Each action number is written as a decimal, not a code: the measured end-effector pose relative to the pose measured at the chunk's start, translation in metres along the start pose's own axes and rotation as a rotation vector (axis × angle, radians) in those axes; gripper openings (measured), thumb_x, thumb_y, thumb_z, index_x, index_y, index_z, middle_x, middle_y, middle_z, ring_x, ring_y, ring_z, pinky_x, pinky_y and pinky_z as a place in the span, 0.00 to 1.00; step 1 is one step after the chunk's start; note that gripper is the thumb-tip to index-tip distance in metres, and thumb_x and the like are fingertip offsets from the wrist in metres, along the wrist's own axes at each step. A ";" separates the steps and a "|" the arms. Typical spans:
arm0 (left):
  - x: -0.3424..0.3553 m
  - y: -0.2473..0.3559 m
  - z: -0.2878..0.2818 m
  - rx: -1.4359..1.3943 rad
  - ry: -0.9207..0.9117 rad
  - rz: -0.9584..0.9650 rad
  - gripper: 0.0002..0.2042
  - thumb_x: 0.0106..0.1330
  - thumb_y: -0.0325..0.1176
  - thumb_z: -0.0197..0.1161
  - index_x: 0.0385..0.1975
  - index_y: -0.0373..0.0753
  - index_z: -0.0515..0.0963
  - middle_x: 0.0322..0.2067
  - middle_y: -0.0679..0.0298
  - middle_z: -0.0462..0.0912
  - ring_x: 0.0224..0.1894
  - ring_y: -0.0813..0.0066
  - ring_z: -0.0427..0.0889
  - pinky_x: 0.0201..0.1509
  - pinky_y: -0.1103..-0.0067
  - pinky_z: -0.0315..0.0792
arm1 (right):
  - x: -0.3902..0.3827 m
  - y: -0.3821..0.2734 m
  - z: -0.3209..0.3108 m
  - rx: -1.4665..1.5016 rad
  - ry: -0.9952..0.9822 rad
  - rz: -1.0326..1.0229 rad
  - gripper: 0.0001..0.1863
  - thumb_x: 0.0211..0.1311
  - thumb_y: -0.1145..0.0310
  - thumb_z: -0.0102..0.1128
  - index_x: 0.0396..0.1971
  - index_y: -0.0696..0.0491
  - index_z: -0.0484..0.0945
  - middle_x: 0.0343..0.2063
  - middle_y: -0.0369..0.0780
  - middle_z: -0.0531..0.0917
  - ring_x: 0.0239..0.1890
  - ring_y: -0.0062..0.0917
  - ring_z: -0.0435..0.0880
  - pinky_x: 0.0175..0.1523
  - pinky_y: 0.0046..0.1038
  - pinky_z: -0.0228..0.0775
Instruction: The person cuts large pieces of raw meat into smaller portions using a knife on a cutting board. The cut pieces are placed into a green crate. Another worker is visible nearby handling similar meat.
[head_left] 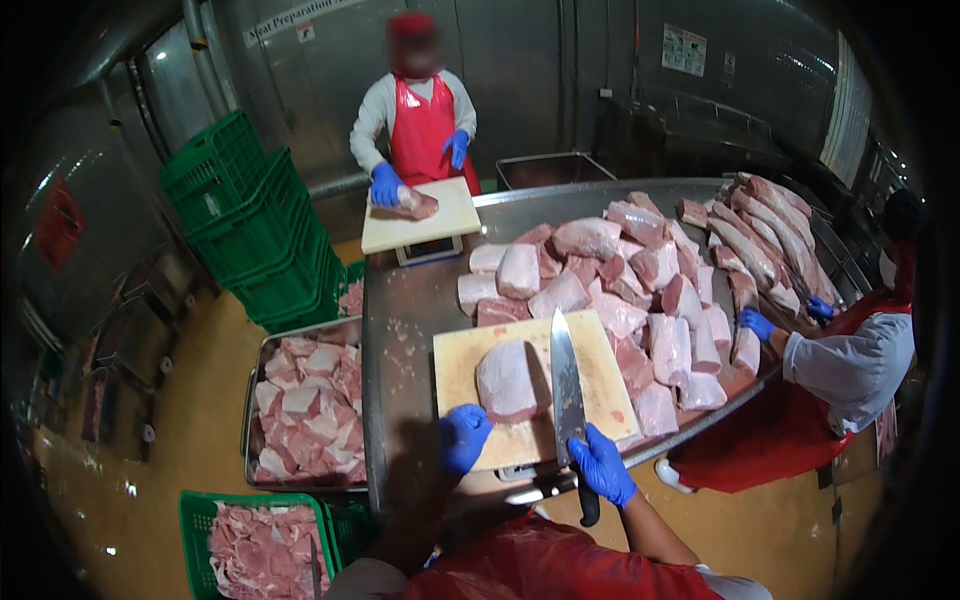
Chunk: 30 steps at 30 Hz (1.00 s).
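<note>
Red apron (pixel 530 565) nearest; knife (pixel 567 390) beside pork block (pixel 508 378) on cutting board (pixel 458 358).
Right hand (pixel 602 466) grasps the knife handle, blade pointing away, just right of the block, whose slightly longer axis runs roughly alongside. Left hand (pixel 465 438) nearer, at the block's near-left corner, fingers curled; cannot tell whether they touch it.

2 aproned co-workers (pixel 424 135) and heaped raw meat (pixel 618 312) show a meat-processing room.
</note>
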<state>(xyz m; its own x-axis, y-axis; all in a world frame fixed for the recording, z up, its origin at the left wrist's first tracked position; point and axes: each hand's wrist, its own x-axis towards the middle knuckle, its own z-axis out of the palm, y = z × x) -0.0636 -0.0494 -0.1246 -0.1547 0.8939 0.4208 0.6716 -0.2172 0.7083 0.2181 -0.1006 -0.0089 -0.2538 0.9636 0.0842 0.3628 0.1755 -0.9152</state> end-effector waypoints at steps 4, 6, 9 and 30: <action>-0.003 -0.021 0.001 -0.172 -0.035 0.108 0.08 0.55 0.24 0.68 0.27 0.36 0.73 0.25 0.57 0.73 0.27 0.60 0.75 0.33 0.68 0.71 | 0.001 -0.024 0.005 0.375 -0.040 0.265 0.09 0.77 0.67 0.49 0.46 0.58 0.71 0.26 0.39 0.82 0.25 0.23 0.84 0.29 0.26 0.77; -0.005 -0.016 -0.003 -0.282 0.035 0.095 0.10 0.56 0.22 0.69 0.33 0.34 0.74 0.30 0.56 0.75 0.33 0.59 0.76 0.40 0.67 0.72 | 0.004 -0.041 0.010 0.083 0.063 0.171 0.10 0.76 0.66 0.51 0.42 0.59 0.71 0.21 0.39 0.80 0.21 0.23 0.79 0.27 0.28 0.70; -0.004 0.021 -0.015 -0.244 0.066 0.040 0.17 0.56 0.24 0.70 0.46 0.31 0.79 0.39 0.51 0.82 0.41 0.57 0.82 0.49 0.69 0.77 | 0.003 -0.015 0.020 -0.191 0.160 -0.058 0.10 0.74 0.68 0.55 0.41 0.60 0.69 0.18 0.42 0.78 0.18 0.25 0.76 0.24 0.30 0.66; -0.010 0.022 -0.076 -0.281 0.228 -0.146 0.05 0.55 0.20 0.65 0.31 0.36 0.82 0.25 0.56 0.81 0.23 0.71 0.80 0.31 0.76 0.75 | -0.006 -0.003 0.027 -0.988 -0.322 -0.130 0.08 0.69 0.71 0.48 0.44 0.56 0.64 0.28 0.54 0.81 0.30 0.53 0.82 0.34 0.50 0.74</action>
<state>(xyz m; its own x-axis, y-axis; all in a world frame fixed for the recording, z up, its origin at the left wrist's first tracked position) -0.1024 -0.0933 -0.0701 -0.4125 0.8201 0.3967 0.4105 -0.2214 0.8846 0.1940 -0.1119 -0.0171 -0.5170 0.8519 -0.0829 0.8502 0.4999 -0.1653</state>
